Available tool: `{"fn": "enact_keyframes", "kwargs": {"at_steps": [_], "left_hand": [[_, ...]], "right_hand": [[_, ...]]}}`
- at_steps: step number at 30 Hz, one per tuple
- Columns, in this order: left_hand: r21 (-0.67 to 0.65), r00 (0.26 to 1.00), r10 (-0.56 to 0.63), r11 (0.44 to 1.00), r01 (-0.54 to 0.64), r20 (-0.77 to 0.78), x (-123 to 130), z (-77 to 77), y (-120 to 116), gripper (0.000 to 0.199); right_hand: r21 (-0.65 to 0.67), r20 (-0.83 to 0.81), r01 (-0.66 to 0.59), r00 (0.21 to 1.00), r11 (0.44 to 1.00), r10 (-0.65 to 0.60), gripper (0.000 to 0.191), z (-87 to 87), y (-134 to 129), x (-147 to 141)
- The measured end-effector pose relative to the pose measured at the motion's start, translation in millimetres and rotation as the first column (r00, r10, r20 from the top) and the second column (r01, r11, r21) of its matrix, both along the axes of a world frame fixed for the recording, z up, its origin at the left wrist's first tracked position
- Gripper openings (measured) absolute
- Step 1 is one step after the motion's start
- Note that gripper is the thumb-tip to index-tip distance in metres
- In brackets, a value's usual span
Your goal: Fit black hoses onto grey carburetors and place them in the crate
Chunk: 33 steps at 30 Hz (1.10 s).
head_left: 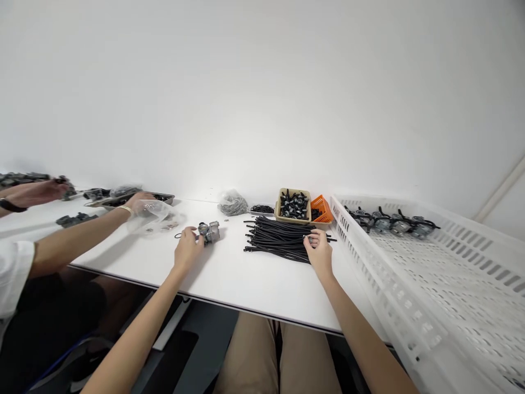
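My left hand (188, 249) is closed on a small grey metal carburetor (210, 232) on the white table, with a thin black loop sticking out on its left. My right hand (320, 251) is over the right end of a bundle of black rubber hoses (274, 238). Its fingertips are pinched together; something small and dark seems to be at them, but I cannot make out what it is. Behind the hoses stands a beige basket (279, 214) of black-and-metal parts, beside an orange basket (327, 207) with small black pieces.
To the right, a large white slotted crate (369, 273) holds several carburetors (400, 223) with black hoses. A bag of grey rings (233, 202) lies by the wall. At left, a co-worker's arms (82, 238) reach over a metal tray (168, 198) and a clear plastic bag (153, 218).
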State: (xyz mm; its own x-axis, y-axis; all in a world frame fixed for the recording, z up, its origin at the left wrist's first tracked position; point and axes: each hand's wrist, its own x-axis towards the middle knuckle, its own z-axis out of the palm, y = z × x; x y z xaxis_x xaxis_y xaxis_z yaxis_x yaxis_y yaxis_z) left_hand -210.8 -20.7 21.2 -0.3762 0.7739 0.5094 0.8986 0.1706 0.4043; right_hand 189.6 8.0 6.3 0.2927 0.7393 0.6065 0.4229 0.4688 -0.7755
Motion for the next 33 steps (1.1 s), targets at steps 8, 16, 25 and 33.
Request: {"fn": "enact_keyframes", "kwargs": {"at_steps": [8, 16, 25, 33], "left_hand": [[-0.226, 0.946, -0.276, 0.945, 0.235, -0.170, -47, -1.2, 5, 0.025], [-0.054, 0.840, -0.396, 0.912, 0.406, -0.371, 41, 21.9, -39, 0.042], [-0.125, 0.545, -0.761, 0.615, 0.779, -0.352, 213, 38.9, -23, 0.039], [0.086, 0.434, -0.882, 0.426, 0.901, -0.184, 249, 25.0, 15, 0.026]], "right_hand": [[-0.075, -0.214, -0.186, 0.963, 0.980, 0.166, 0.030, -9.1, 12, 0], [0.018, -0.621, -0.498, 0.674, 0.867, 0.400, 0.029, -0.1, 10, -9], [0.138, -0.868, -0.637, 0.291, 0.758, 0.403, 0.025, 8.0, 10, 7], [0.150, -0.854, -0.731, 0.243, 0.666, 0.459, 0.027, 13.0, 8, 5]]}}
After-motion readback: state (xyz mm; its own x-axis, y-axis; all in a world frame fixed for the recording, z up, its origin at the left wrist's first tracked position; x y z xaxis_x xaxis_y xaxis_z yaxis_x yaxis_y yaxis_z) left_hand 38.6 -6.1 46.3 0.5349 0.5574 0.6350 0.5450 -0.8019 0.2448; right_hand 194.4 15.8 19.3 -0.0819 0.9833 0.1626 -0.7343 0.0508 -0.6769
